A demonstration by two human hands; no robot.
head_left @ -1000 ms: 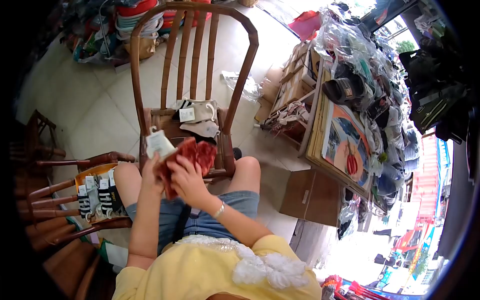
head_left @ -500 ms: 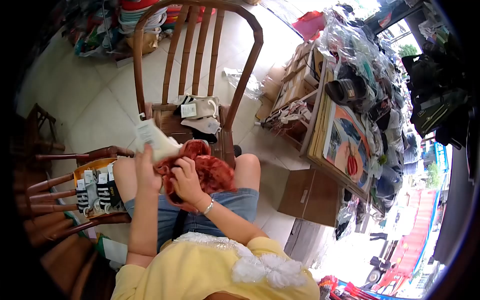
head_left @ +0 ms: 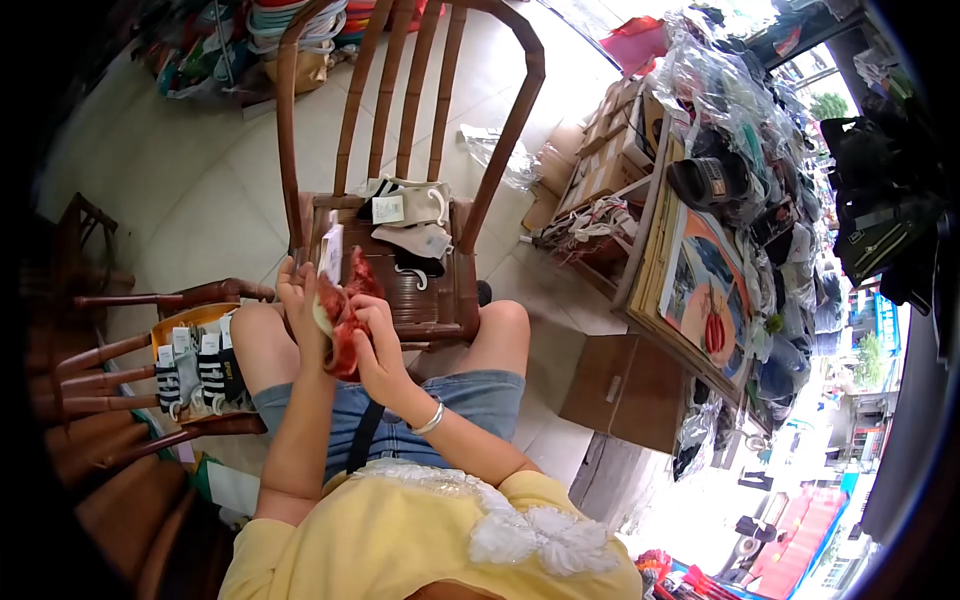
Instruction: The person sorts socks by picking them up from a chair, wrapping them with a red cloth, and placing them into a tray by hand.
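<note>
Red cloth (head_left: 345, 347) is grasped by the left hand (head_left: 297, 292) and right hand (head_left: 384, 352), pointed lengthwise toward the chair (head_left: 432, 298). Its end away from the chair is nearer the right.

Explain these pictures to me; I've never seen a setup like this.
There is no machine here: these are a person's own bare hands. Every picture comes from one camera worn on the head, looking forward and down. The right hand grips a soft red patterned cloth; the left hand is against its other side, though its grip is hard to tell. A small white tag stands up beside it. Ahead, pale fabric socks lie on the seat of a brown wooden chair. To the left are black-and-white striped socks with tags.
</note>
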